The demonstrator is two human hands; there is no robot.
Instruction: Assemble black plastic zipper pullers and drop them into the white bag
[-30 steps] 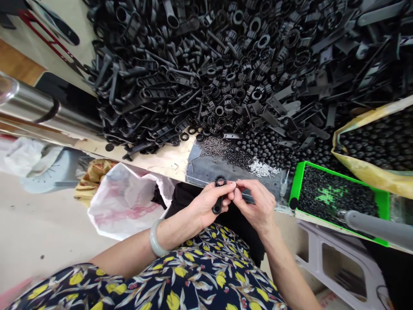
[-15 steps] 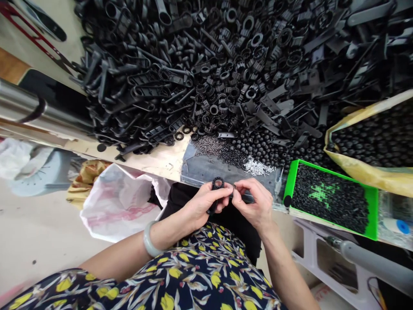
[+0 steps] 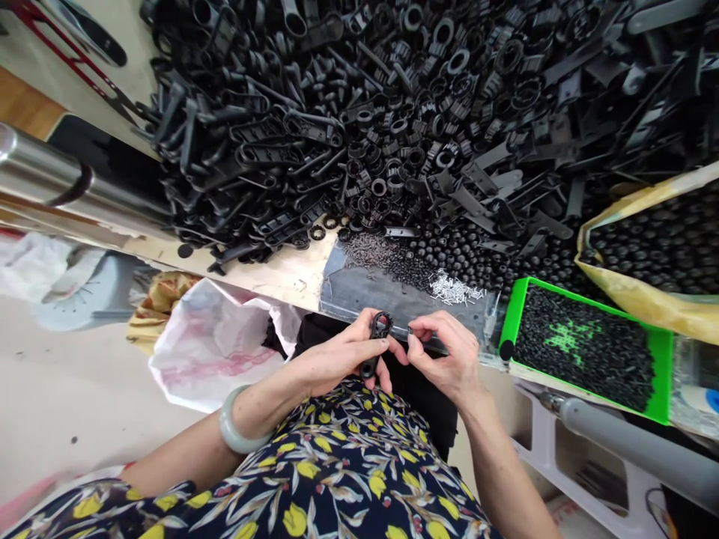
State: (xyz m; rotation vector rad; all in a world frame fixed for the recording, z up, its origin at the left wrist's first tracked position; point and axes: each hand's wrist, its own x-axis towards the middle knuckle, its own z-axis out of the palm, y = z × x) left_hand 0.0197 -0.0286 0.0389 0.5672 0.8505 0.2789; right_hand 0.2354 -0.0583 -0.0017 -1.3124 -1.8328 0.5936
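Observation:
My left hand (image 3: 359,350) is closed around a black plastic ring-ended handle (image 3: 369,365), its ring upward and part of the shaft behind my thumb. Just to the right, my right hand (image 3: 446,350) pinches a tiny dark piece (image 3: 410,330) between thumb and forefinger; its kind is too small to make out. A small gap separates the two hands. Beyond them on the dark mat (image 3: 359,292) lie white pins (image 3: 456,287), small brown bits (image 3: 368,250) and black beads (image 3: 443,251).
A large heap of black plastic parts (image 3: 314,127) covers the bench. To the right are a green tray (image 3: 663,374) of small black pieces and a yellow sack (image 3: 645,296) of black balls. A white bag (image 3: 196,352) hangs open below left, near a metal cylinder (image 3: 112,195).
My hands have drawn slightly apart. The ring-ended handle has turned a little in my left hand, showing more of its shaft. The view has shifted slightly.

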